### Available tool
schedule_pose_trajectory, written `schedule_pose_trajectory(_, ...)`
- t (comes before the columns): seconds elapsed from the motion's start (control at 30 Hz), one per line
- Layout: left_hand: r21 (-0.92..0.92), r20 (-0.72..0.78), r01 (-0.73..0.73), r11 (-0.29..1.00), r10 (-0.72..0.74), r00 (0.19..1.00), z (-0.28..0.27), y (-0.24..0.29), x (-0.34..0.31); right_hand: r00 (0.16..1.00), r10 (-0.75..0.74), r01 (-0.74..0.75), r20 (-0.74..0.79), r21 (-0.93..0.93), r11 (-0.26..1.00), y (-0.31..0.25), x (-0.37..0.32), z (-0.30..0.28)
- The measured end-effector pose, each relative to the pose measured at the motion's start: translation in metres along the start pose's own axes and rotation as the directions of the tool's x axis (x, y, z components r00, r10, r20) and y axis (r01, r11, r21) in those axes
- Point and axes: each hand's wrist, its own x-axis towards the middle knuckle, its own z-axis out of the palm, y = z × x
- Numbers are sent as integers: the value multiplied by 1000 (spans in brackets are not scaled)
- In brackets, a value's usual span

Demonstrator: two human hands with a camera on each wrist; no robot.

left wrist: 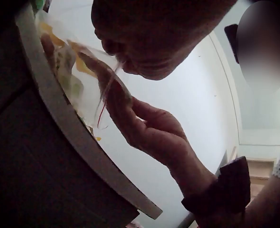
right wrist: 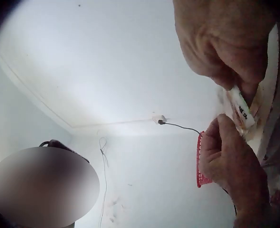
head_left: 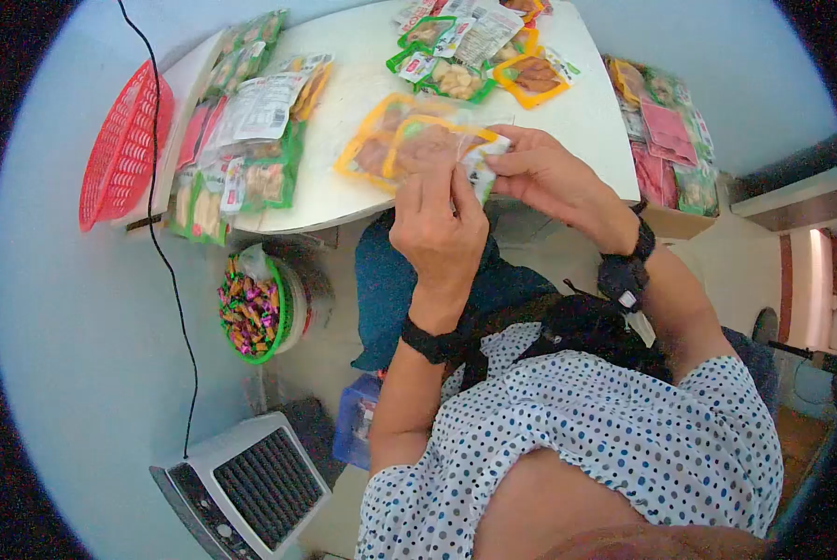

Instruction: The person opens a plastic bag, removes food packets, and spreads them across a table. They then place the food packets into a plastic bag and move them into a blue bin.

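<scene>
A clear, yellow-edged food packet [head_left: 428,142] with brown pieces inside is held up over the front of the white table [head_left: 344,103]. My left hand [head_left: 440,219] pinches its near edge between thumb and fingers. On the other side, my right hand [head_left: 554,177] grips the packet's white printed end. The two hands are close together; in the right wrist view, the white end [right wrist: 242,111] shows between the right hand [right wrist: 225,38] and the left fingertips. Beneath the held packet, another yellow-edged packet [head_left: 367,154] lies on the table.
Green- and yellow-edged packets [head_left: 456,79] are piled at the table's back. More packets [head_left: 255,117] lie at the left, beside a red basket [head_left: 119,159]. A packed carton [head_left: 661,140] stands right. Below are a green-rimmed tub [head_left: 283,313] of wrapped pieces and a grilled appliance [head_left: 269,481].
</scene>
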Motion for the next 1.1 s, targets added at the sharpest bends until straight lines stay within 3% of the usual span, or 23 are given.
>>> schedule_pose_trajectory(0.17,2,-20,-6,1000,6,1000,-2,0,0,989,38,-33,140,-38,999,10,32,18)
schedule_pose_trajectory(0.27,18,-12,1,1000,-1,1000,-2,0,1,974,-66,49,216,85,995,21,46,29)
schedule_pose_trajectory(0.37,20,48,30,999,-31,998,-7,3,1,990,-74,76,123,-11,997,25,53,35)
schedule_pose_trajectory(0.47,12,56,30,999,-31,998,-6,1,-2,970,-243,230,16,-379,896,41,66,22)
schedule_pose_trajectory(0.53,5,45,23,1000,-23,999,-5,-1,-2,975,-223,178,-3,-592,786,26,53,39)
schedule_pose_trajectory(0.63,20,55,29,999,-30,998,-4,2,-2,956,-261,251,136,-841,479,29,55,20)
schedule_pose_trajectory(0.7,-11,14,-22,1000,22,1000,-2,5,-2,968,-243,183,61,-835,519,27,45,-2)
schedule_pose_trajectory(0.77,-21,10,-34,999,34,999,-2,6,-2,979,-108,-15,-174,-588,809,6,13,21)
schedule_pose_trajectory(0.8,-18,29,-19,1000,20,999,-3,7,-3,976,-138,-17,-171,-684,729,-5,5,21)
schedule_pose_trajectory(0.9,16,71,4,1000,-5,997,-5,5,-6,943,-210,-40,-259,-713,700,-42,-8,-6)
schedule_pose_trajectory(0.93,7,66,7,1000,-8,998,-5,5,-6,887,-395,-1,-241,-855,519,-47,0,-32)
schedule_pose_trajectory(1.0,-7,58,-6,1000,6,998,-3,3,-7,767,-628,-51,-135,-987,149,-54,15,-78)
schedule_pose_trajectory(1.03,-2,63,-8,1000,8,998,-3,2,-7,725,-684,-115,-78,-993,-9,-60,18,-91)
schedule_pose_trajectory(1.1,12,69,-13,1000,12,998,-3,2,-7,740,-673,-165,10,-967,-195,-62,30,-119)
